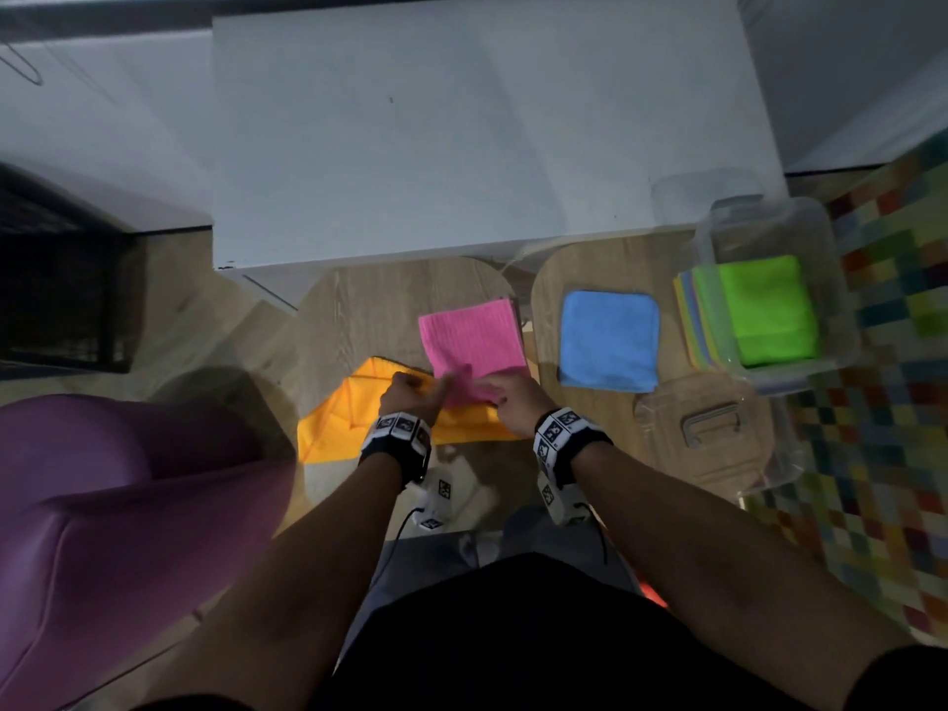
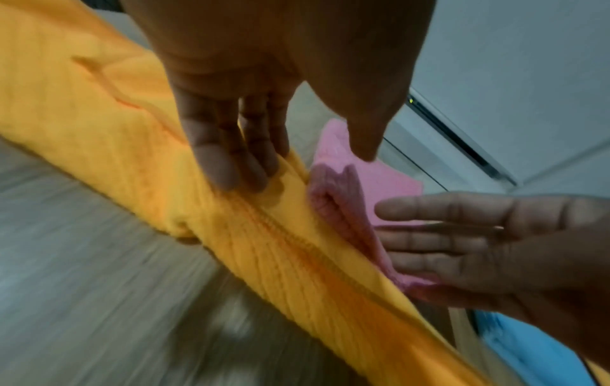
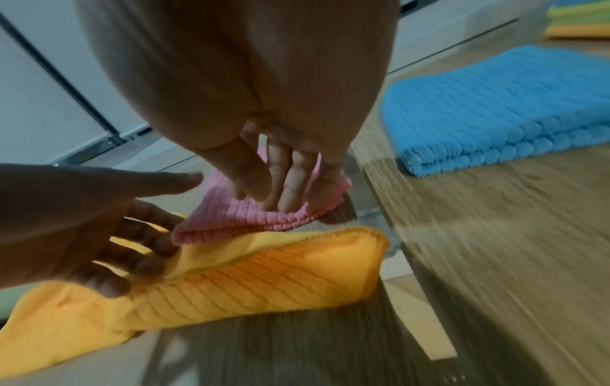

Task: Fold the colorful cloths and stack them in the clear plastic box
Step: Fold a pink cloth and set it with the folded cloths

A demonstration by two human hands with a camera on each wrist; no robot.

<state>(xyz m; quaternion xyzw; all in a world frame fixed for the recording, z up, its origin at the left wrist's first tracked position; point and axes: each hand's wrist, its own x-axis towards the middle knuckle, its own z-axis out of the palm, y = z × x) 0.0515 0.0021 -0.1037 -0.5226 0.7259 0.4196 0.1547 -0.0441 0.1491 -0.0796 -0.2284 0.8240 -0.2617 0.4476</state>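
Observation:
A folded pink cloth (image 1: 472, 338) lies on the wooden table, its near edge overlapping a crumpled orange cloth (image 1: 349, 418). My left hand (image 1: 415, 390) rests with straight fingers (image 2: 227, 167) on the orange cloth (image 2: 132, 156), beside the pink cloth (image 2: 343, 206). My right hand (image 1: 500, 395) presses its straight fingers (image 3: 287, 193) on the near edge of the pink cloth (image 3: 231, 219), just above the orange cloth (image 3: 264, 276). A folded blue cloth (image 1: 608, 341) lies to the right. The clear plastic box (image 1: 844, 310) at far right holds a green cloth (image 1: 769, 310) on several other folded cloths.
The box's clear lid (image 1: 703, 438) lies on the table in front of the box. A white cabinet (image 1: 461, 136) stands behind the two wooden tables (image 1: 379, 305). A purple seat (image 1: 102, 505) is at my left, a checkered mat (image 1: 897, 428) at my right.

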